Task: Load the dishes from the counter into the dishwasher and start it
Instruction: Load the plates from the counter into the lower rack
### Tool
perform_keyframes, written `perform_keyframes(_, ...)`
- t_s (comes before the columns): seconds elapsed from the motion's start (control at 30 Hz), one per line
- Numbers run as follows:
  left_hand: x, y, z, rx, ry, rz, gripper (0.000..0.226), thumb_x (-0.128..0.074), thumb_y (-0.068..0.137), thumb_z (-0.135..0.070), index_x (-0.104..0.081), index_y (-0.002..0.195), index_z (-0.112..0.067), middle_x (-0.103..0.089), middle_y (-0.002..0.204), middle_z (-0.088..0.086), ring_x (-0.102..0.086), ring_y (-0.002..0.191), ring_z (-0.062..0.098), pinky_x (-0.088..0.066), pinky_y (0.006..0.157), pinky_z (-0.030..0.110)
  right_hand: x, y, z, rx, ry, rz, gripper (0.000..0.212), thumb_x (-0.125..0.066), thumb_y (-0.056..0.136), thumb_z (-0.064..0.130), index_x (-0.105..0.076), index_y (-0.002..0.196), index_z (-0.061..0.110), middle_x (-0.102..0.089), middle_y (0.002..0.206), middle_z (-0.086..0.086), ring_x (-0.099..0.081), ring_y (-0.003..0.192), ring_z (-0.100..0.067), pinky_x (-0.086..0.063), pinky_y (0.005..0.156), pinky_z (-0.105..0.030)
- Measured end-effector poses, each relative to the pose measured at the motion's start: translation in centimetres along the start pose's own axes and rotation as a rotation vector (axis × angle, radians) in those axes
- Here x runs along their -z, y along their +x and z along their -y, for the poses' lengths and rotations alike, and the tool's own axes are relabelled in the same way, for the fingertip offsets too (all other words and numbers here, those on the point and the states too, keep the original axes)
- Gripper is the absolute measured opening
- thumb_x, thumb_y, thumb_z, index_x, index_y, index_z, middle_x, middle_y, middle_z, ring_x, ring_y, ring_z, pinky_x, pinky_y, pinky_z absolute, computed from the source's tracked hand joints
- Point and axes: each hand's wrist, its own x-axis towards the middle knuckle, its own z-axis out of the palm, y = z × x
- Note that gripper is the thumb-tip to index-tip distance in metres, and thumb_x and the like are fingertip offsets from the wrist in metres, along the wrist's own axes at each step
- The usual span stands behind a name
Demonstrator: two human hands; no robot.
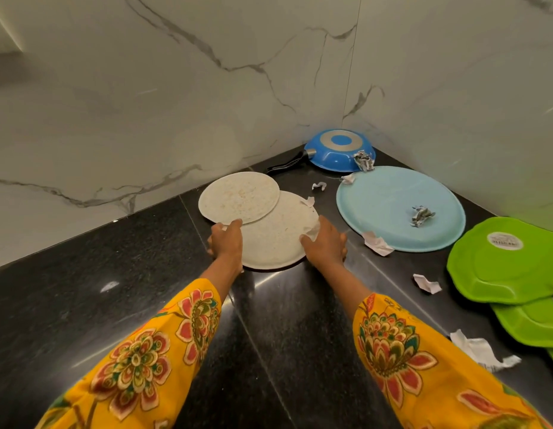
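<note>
Two hands flank the lower of two speckled white plates just left of the frame's centre. The left hand [226,241] grips that lower white plate [276,239] at its left rim, thumb laid over the edge where the upper white plate [239,197] overlaps it; the hold seems meant to raise both together. The right hand [326,243] takes the opposite rim, fingers curled, pinching a paper scrap [312,232] against the plate, so the load looks balanced from both sides. Right of centre, an upturned blue frying pan [340,150] sits in the wall corner, crumpled foil [363,161] touching its rim. Further right lies a pale blue plate [400,209] with a foil wad on it, then stacked green plates [505,261] at the right edge. All rest on the black counter [114,305]; no dishwasher is in view.
</note>
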Motion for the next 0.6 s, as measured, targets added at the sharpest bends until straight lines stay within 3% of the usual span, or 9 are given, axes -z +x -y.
perform_keyframes(0.1, -0.2, 0.3, 0.0, 0.052, -0.037, 0.0, 0.05, -0.062, 0.073, -0.039, -0.058, 0.117, -0.015, -0.055, 0.126, 0.011, -0.052, 0.113, 0.032, -0.047, 0.096, 0.047, 0.0, 0.3, -0.1, -0.04, 0.115, -0.047, 0.062, -0.058, 0.089, 0.027, -0.029, 0.143, 0.019, -0.037, 0.146, -0.005, -0.027, 0.134, -0.032, -0.029, 0.106, -0.042)
perform_keyframes(0.3, 0.2, -2.3, -0.5, 0.174, -0.094, -0.018, 0.054, -0.06, 0.088, -0.023, -0.041, 0.135, -0.005, -0.04, 0.14, 0.016, -0.044, 0.123, 0.034, -0.041, 0.101, 0.044, 0.6, -0.1, -0.4, -0.132, 0.28, -0.148, 0.062, -0.067, 0.082, 0.019, -0.037, 0.137, 0.016, -0.04, 0.141, -0.009, -0.037, 0.13, -0.03, -0.031, 0.11, -0.043)
perform_keyframes(0.43, 0.7, -4.9, -0.1, 0.2, -0.102, 0.011, 0.044, -0.055, 0.091, -0.013, -0.043, 0.132, -0.002, -0.044, 0.137, 0.017, -0.049, 0.117, 0.034, -0.045, 0.091, 0.037, 1.3, -1.7, -1.3, -0.238, 0.406, -0.182, 0.065, -0.065, 0.083, 0.014, -0.034, 0.139, 0.02, -0.033, 0.142, -0.013, -0.042, 0.126, -0.032, -0.039, 0.103, -0.038)
perform_keyframes(0.53, 1.5, -7.1, 0.4, 0.235, -0.137, 0.064, 0.037, -0.048, 0.092, -0.007, -0.047, 0.129, -0.004, -0.053, 0.128, 0.016, -0.059, 0.102, 0.026, -0.048, 0.076, 0.029, 1.5, -3.6, -1.9, -0.267, 0.561, -0.184, 0.059, -0.059, 0.085, 0.007, -0.034, 0.138, 0.016, -0.042, 0.139, -0.01, -0.046, 0.121, -0.029, -0.041, 0.087, -0.03)
perform_keyframes(0.6, 2.3, -9.0, 0.7, 0.254, -0.186, 0.093, 0.037, -0.046, 0.093, -0.004, -0.046, 0.131, -0.004, -0.055, 0.127, 0.016, -0.06, 0.105, 0.025, -0.047, 0.074, 0.026, 1.7, -4.9, -2.1, -0.296, 0.667, -0.211, 0.055, -0.057, 0.085, 0.003, -0.038, 0.136, 0.014, -0.047, 0.135, -0.01, -0.048, 0.118, -0.028, -0.044, 0.088, -0.033)
